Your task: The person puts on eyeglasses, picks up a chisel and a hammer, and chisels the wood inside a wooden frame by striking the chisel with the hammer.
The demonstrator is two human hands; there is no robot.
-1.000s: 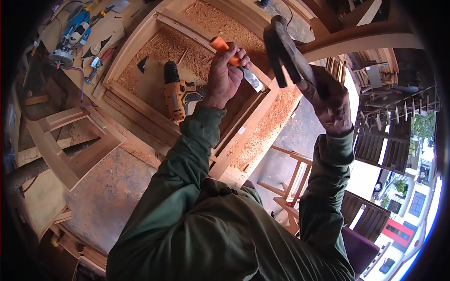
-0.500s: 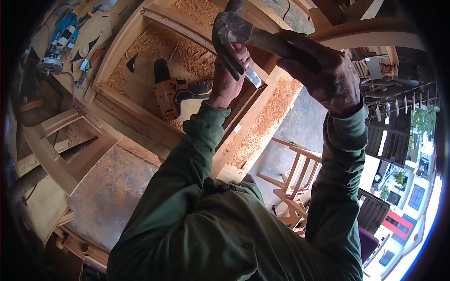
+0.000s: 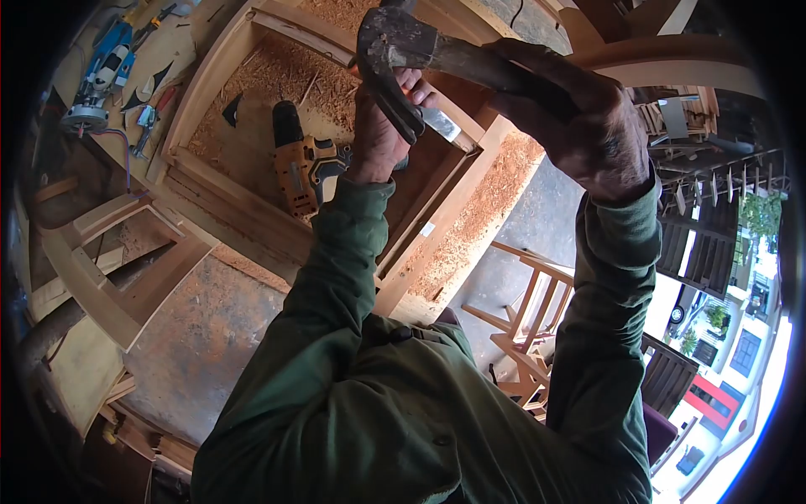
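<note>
Grips an orange-handled chisel with a flat steel blade (image 3: 441,124) in the closed left hand (image 3: 375,139), with the tip aimed toward four o'clock, close to an inner corner of a large pale-brown wooden frame (image 3: 304,32). Cannot tell contact from a gap between tip and wood. Holds a dark, worn claw hammer (image 3: 470,62) in the right hand (image 3: 600,139), at three o'clock from the left, with fingers wrapped round the handle. Overlaps the left hand with the hammer's head in this view, hiding most of the chisel's handle and any spacing between the two.

Borders the frame's wide, sawdust-strewn wooden rail (image 3: 462,227) with a narrow dark slot, running from the corner toward seven o'clock along the inner edge. Opens past the outer edge, at four o'clock from the chisel tip, onto grey floor (image 3: 541,206), with a slatted brown wooden chair-like piece (image 3: 537,307) at five o'clock. Is tighter inside the frame: at eight o'clock from the left hand, crowded by a yellow-and-black cordless drill (image 3: 298,172), with its grip passing behind the wrist.
</note>
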